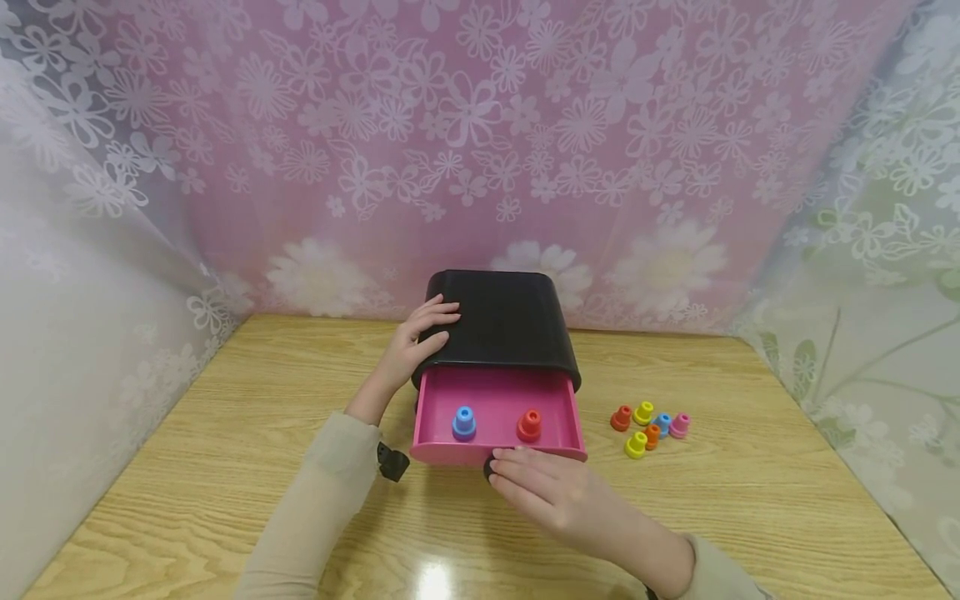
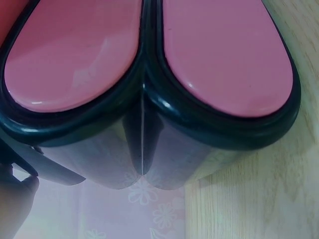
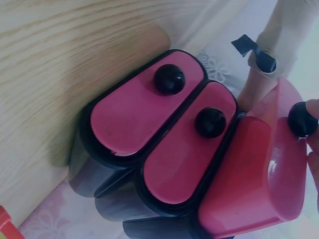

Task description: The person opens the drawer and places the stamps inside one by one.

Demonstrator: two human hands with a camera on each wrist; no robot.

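A black cabinet (image 1: 498, 317) stands at the middle of the table, its pink top drawer (image 1: 495, 387) pulled out toward me. Inside that drawer stand a blue peg (image 1: 464, 423) and a red peg (image 1: 529, 425), both upright. My left hand (image 1: 420, 333) rests over the cabinet's upper left edge, fingers extended across the top. At the drawer's front, the fingers of my right hand (image 1: 555, 492) hold the round black knob (image 3: 301, 119); the thumb is hidden in the head view. Two lower pink drawers (image 3: 149, 109) with black knobs are shut, seen in the right wrist view.
Several loose pegs in red, yellow, blue, orange and pink lie in a group right of the cabinet, among them a yellow peg (image 1: 636, 445). A flowered curtain (image 1: 480, 167) hangs behind the wooden table (image 1: 247, 467), with pale cloth at both sides.
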